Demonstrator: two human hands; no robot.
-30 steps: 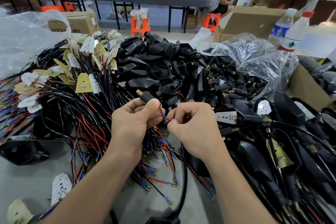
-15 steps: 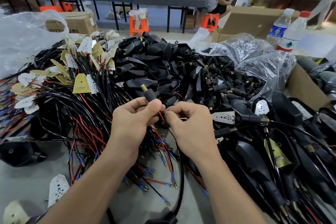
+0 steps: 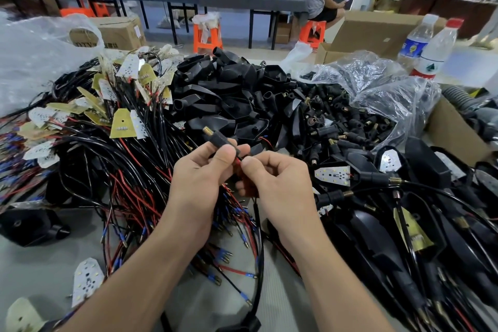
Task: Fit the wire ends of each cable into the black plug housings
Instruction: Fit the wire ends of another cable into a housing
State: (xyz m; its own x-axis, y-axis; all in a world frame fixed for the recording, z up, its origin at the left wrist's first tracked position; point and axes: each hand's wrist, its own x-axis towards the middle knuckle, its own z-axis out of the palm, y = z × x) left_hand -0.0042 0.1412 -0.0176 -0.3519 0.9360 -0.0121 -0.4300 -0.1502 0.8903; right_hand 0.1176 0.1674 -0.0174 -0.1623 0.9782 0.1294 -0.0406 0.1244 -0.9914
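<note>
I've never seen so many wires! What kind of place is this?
Probably a small assembly workshop: heaps of cables and black plug housings lie on the bench, and the left hand holds a plug while the right hand pinches its red wire.

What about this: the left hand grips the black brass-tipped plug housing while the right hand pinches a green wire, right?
No, not green. In the head view the left hand grips the black brass-tipped plug housing while the right hand pinches a red wire.
</note>
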